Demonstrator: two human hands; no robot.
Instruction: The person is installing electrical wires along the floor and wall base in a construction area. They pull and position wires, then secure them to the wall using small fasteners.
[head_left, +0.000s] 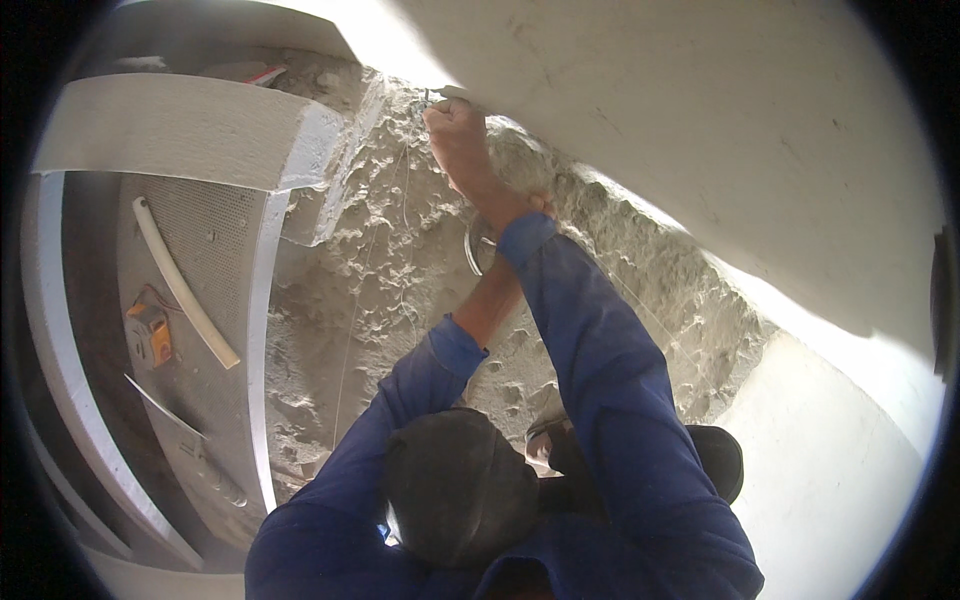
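My arms cross in blue sleeves, the right forearm over the left. My right hand [458, 135] is up against the far edge of the rough ground, by the foot of the pale wall. Its fingers are curled into a fist around something too small to make out, next to a small metallic bit [425, 104]. Most of my left hand [541, 205] lies hidden under the right forearm; only curled fingers show on the right. A grey ring-shaped coil [476, 246], apparently of wire or cable, sticks out beside that wrist, seemingly held in the hand. Thin strands [357, 300] run over the ground.
On the left stands a white frame [262, 330] with slats and a perforated panel [215, 235]. A cream tube [182, 285], a yellow meter-like device [150, 333] and a thin white strip [163, 405] lie there. A large pale wall [720, 130] closes off the right.
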